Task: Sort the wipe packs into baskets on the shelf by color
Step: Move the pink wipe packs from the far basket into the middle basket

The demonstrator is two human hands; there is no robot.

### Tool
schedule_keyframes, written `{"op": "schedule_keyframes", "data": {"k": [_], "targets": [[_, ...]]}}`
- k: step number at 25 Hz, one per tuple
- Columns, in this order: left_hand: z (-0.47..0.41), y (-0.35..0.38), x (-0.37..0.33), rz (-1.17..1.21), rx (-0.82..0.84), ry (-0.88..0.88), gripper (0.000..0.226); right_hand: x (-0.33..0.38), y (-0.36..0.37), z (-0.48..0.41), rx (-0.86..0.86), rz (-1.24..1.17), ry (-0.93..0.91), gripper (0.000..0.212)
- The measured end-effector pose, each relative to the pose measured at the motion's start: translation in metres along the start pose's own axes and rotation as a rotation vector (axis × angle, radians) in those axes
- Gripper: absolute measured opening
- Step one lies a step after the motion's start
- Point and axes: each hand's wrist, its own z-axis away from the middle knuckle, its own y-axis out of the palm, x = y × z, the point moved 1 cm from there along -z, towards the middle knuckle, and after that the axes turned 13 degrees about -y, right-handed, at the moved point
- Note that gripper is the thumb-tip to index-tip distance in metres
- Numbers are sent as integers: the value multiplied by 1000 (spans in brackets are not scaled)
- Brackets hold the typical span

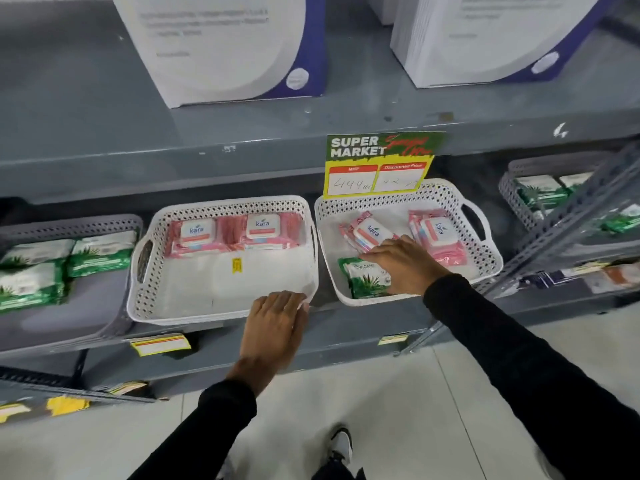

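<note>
Pink wipe packs [437, 237] (two or three, loosely placed) lie in the right white perforated plastic basket [485, 258], together with one green wipe pack [363, 277] at its front. The right hand [403, 263] lies flat with fingers spread on the green pack and a pink one, not gripping. The left hand [273, 327] rests open on the front rim of the middle white perforated basket [173, 306], which has two pink packs [232, 233] at its back.
</note>
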Motion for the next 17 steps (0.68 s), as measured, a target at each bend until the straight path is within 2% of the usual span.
{"op": "schedule_keyframes", "data": {"k": [6,8,11,17], "targets": [[-2,-7,3,76,32,-13,44,-4,-6,4,-12,-133,90,95],[-4,-14,14,110,2,-24,42,0,-15,7,-119,-228,168,102],[-9,-33,44,129,-63,-71,40,22,-39,-9,-316,-297,226,101],[3,-85,162,92,-196,-218,40,125,-104,-119,-497,-327,60,94]]}}
